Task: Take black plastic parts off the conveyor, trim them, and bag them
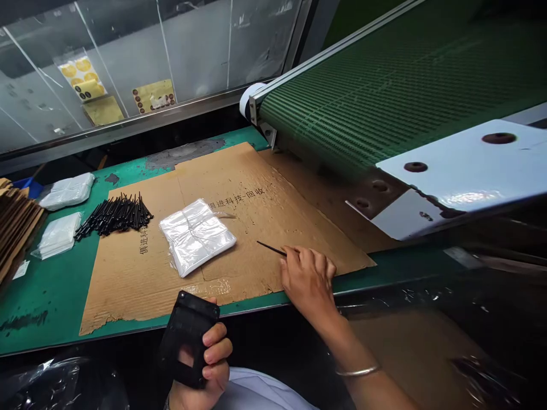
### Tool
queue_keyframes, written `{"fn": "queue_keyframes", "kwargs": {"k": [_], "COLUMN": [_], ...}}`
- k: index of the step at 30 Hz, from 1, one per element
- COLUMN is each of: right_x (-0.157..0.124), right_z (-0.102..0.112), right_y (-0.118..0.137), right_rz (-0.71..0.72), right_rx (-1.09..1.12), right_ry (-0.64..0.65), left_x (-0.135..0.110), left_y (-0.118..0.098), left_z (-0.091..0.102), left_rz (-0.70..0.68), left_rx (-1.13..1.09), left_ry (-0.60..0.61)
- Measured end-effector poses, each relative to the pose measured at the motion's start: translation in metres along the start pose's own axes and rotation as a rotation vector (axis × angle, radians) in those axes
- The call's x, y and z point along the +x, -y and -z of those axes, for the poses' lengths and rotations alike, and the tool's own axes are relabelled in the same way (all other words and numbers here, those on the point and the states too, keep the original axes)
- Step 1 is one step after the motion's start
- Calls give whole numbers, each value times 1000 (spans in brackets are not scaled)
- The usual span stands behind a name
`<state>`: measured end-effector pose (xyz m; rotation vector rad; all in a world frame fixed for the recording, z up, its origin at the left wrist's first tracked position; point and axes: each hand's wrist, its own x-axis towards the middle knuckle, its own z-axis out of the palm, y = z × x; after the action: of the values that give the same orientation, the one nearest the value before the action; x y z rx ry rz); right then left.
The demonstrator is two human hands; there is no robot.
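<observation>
My left hand (209,364) is closed round a flat black plastic part (186,336), held upright just below the table's front edge. My right hand (308,279) rests on the brown cardboard sheet (239,171), its fingers pinched on a thin black stick (270,247) that points left and away. A stack of clear plastic bags (196,234) lies on the cardboard left of that hand. Farther left lies a pile of several black sticks (114,215).
The cardboard covers a green table (47,296). White bag stacks (68,191) (58,234) and brown cardboard pieces (15,225) sit at the left. A green conveyor belt (384,97) with a white metal bracket (461,171) overhangs the right. Glass panels (128,68) stand behind.
</observation>
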<state>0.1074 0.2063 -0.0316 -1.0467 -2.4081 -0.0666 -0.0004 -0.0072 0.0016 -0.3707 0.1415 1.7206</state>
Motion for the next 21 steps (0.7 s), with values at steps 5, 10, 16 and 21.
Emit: {"fn": "queue_keyframes", "kwargs": {"k": [5,10,16,21], "right_x": [-27,-44,-2,59], "right_z": [31,36,30,17], "right_y": [56,92,60,35], "right_rz": [496,625,107,265], "right_rx": [645,907,1072,814], "right_ry": [-32,16,413,798], "left_x": [8,16,18,22], "left_y": [0,10,20,9], "left_z": [7,23,38,48], "left_rz": [-175,-252,-172,-98], "left_rx": [130,317,418,446], "left_ry": [-175,-284,-284,-372]}}
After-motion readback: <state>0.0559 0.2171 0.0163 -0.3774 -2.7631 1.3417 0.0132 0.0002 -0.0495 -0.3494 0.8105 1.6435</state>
